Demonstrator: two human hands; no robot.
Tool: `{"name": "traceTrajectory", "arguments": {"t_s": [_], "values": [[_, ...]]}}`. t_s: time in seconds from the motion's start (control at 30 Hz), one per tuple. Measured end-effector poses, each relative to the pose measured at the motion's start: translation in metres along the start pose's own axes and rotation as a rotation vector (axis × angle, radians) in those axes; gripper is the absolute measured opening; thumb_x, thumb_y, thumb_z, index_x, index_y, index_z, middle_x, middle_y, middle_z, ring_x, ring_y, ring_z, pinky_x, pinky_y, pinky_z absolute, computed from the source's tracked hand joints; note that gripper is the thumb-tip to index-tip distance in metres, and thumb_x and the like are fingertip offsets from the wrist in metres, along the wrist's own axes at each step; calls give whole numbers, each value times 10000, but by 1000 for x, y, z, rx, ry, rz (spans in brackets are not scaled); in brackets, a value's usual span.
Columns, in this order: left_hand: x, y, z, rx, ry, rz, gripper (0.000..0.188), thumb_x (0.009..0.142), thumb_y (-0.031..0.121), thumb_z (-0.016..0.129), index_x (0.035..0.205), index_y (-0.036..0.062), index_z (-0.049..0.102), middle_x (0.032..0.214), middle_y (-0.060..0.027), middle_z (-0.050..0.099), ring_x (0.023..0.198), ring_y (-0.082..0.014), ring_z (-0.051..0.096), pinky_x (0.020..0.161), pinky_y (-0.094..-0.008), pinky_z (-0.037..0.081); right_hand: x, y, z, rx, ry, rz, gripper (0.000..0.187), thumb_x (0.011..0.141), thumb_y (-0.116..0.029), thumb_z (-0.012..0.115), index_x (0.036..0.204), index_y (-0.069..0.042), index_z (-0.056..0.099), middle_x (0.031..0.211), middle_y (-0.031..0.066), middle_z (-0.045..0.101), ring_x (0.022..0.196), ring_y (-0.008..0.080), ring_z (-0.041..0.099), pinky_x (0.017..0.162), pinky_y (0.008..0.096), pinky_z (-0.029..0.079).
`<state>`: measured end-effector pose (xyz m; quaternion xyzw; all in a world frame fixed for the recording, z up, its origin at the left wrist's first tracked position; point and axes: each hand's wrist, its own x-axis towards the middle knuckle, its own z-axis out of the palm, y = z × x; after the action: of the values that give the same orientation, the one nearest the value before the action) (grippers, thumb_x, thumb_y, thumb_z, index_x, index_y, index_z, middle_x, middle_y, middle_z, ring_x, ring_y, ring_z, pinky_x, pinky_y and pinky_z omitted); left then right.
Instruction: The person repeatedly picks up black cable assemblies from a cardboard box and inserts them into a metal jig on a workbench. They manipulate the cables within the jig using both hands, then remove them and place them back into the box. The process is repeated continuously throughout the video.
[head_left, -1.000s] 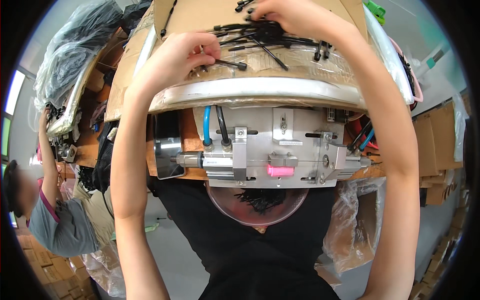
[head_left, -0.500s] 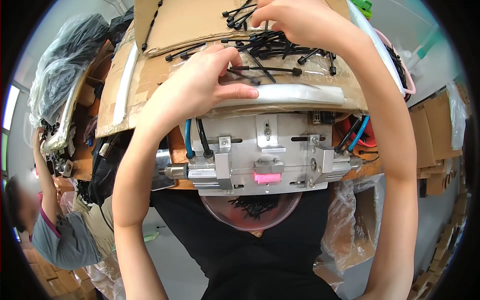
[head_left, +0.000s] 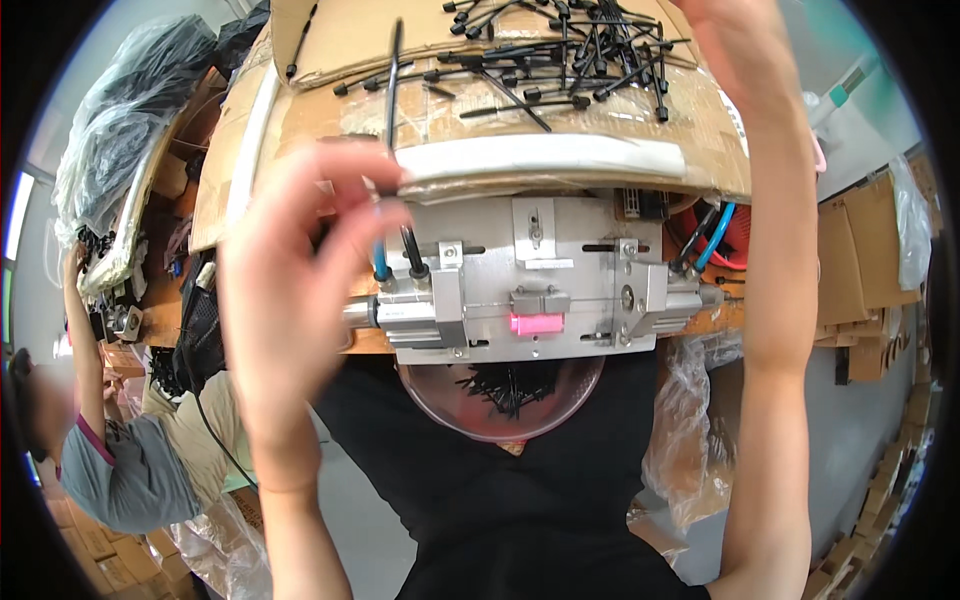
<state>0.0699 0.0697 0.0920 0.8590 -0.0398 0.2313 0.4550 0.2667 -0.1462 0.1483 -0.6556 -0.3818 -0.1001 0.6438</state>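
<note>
My left hand (head_left: 310, 250), blurred by motion, is closed at the fingertips on a thin black rod (head_left: 394, 100), which stands nearly upright in the picture. The hand is left of the metal fixture (head_left: 590, 215), over its blue and black hoses. A small pink cylinder (head_left: 537, 324) sits at the fixture's front middle. Farther back, a loose pile of black rods with knobbed ends (head_left: 600, 65) lies on the cardboard (head_left: 350, 125). My right hand (head_left: 740, 45) is at the top right, beside the pile; blur and the picture's edge hide its fingers.
Below the fixture's front edge, a clear bowl (head_left: 430, 405) holds several black rods. A white padded strip (head_left: 560, 155) edges the cardboard. A red basket (head_left: 735, 240) stands behind the right hoses. At far left another person (head_left: 140, 470) works by a plastic-covered bench.
My left hand has drawn back from the pile toward me and left, bringing a black rod. My right hand has left the pile, moving right.
</note>
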Motion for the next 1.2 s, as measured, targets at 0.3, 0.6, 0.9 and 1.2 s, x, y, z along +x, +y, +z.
{"name": "traceTrajectory", "arguments": {"t_s": [0.3, 0.6, 0.9, 1.2], "values": [[-131, -13, 116, 499, -263, 170, 735, 714, -68, 594, 1409, -124, 362, 915, -119, 477, 840, -246, 490, 824, -325, 460, -109, -9, -55, 182, 55, 88, 407, 1036, -243, 488, 1291, 73, 512, 1099, 148, 659, 941, 170, 602, 830, 275, 471], [-121, -12, 116, 572, -348, 207, 753, 707, -53, 590, 1414, -133, 346, 941, -116, 482, 871, -233, 500, 848, -304, 474, -156, -35, -26, 27, 165, -71, 225, 963, -58, 572, 1161, 47, 572, 1019, 196, 671, 842, 206, 635, 704, 272, 505], [32, -50, 16, 606, 118, 310, 224, 888, -45, 513, 1066, 29, 627, 992, -121, 614, 898, -224, 585, 785, -332, 482, -275, -13, 65, -478, -89, 99, 592, 708, 127, 738, 1269, 94, 551, 891, 147, 667, 719, 219, 639, 622, 321, 533], [109, -107, -33, 507, -169, 40, 158, 888, -23, 601, 1023, 56, 616, 836, -26, 644, 752, -92, 592, 708, -243, 475, -284, 18, 88, -506, -153, 88, 675, 728, 47, 755, 1357, 37, 512, 684, 79, 529, 615, 211, 526, 578, 333, 452]]}}
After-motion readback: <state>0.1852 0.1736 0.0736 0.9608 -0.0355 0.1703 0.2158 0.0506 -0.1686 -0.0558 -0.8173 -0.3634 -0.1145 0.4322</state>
